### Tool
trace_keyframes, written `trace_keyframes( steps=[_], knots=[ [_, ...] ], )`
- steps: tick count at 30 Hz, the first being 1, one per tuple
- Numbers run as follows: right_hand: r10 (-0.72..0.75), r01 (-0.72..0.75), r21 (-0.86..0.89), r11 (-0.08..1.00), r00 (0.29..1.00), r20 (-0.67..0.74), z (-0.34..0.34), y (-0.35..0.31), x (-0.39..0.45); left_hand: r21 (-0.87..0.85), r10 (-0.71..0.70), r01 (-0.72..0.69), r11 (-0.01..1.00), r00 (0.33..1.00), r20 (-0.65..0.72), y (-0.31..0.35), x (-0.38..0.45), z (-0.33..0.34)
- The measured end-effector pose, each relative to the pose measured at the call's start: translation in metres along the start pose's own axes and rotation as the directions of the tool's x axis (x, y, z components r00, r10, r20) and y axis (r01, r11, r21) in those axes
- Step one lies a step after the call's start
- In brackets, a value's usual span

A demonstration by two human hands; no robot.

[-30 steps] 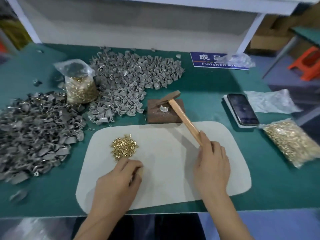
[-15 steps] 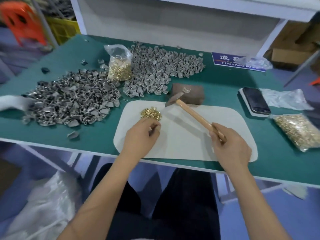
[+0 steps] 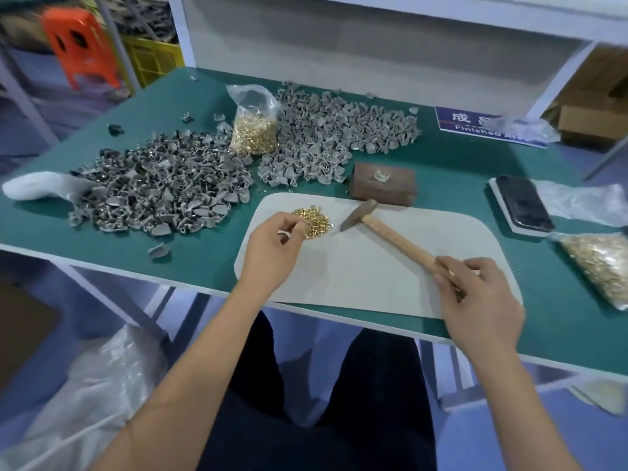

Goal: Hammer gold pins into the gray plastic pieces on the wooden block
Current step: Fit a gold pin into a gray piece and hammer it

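A dark wooden block [image 3: 382,190] stands at the far edge of a pale mat [image 3: 373,273], with one gray plastic piece [image 3: 381,176] on top. A small heap of gold pins [image 3: 314,219] lies on the mat's left part. My left hand [image 3: 272,249] reaches into the near edge of that heap, fingers curled as if pinching; whether a pin is between them is hidden. My right hand [image 3: 475,300] grips the wooden handle of a hammer [image 3: 380,229], whose metal head rests on the mat just in front of the block.
Two big piles of gray plastic pieces [image 3: 163,185] [image 3: 339,130] cover the green table's left and back. A bag of gold pins [image 3: 253,125] stands between them; another bag [image 3: 601,263] lies at right beside a phone [image 3: 523,203]. The table's front edge runs under my wrists.
The camera pulled back and turned left. The hammer head came off the block and down onto the mat. My left hand moved forward into the pin heap.
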State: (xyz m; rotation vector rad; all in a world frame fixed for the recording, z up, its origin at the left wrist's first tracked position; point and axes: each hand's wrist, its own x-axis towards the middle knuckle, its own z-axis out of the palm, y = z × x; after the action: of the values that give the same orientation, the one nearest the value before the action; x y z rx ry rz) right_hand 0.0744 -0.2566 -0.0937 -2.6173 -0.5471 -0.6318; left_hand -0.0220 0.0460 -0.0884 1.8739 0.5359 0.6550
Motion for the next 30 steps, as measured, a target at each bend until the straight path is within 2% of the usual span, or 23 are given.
trace_keyframes(
  steps=[4,7,10,13,17,21,24,27,30],
  knots=[
    [-0.044,0.041,-0.062,0.997,0.998,-0.047,0.002,0.001,0.000,0.021,-0.009,0.009,1.000,1.000,-0.002,-0.003,-0.001,0.003],
    [-0.004,0.000,-0.094,0.996,0.999,-0.037,0.004,0.001,0.000,-0.019,-0.042,0.042,0.999,0.999,-0.001,-0.004,0.000,0.003],
    [0.066,-0.065,-0.043,0.997,0.998,0.014,0.005,0.001,0.001,-0.126,-0.080,0.077,0.989,0.997,-0.019,-0.004,0.001,-0.003],
    [0.083,-0.085,0.037,0.996,0.994,0.068,0.004,0.002,0.001,-0.134,-0.085,0.082,0.988,0.996,-0.017,-0.003,-0.001,-0.005],
    [0.116,-0.122,0.077,0.990,0.990,0.078,0.003,-0.002,0.000,-0.030,-0.059,0.058,0.998,0.998,-0.009,-0.001,-0.003,0.005],
    [0.106,-0.109,0.067,0.992,0.993,0.048,0.002,-0.006,0.000,0.049,0.141,-0.145,0.988,0.987,0.079,0.032,0.022,0.036],
    [0.119,-0.122,0.091,0.988,0.992,0.035,0.003,-0.007,0.002,0.098,0.223,-0.240,0.966,0.961,0.161,0.057,0.059,0.070],
    [0.128,-0.131,0.072,0.989,0.991,0.047,0.003,-0.008,0.002,0.233,0.248,-0.296,0.926,0.945,0.215,0.070,0.092,0.094],
    [0.142,-0.144,0.082,0.986,0.989,0.039,0.002,-0.012,0.013,0.425,0.189,-0.321,0.846,0.927,0.324,0.071,0.114,0.108]
  ],
)
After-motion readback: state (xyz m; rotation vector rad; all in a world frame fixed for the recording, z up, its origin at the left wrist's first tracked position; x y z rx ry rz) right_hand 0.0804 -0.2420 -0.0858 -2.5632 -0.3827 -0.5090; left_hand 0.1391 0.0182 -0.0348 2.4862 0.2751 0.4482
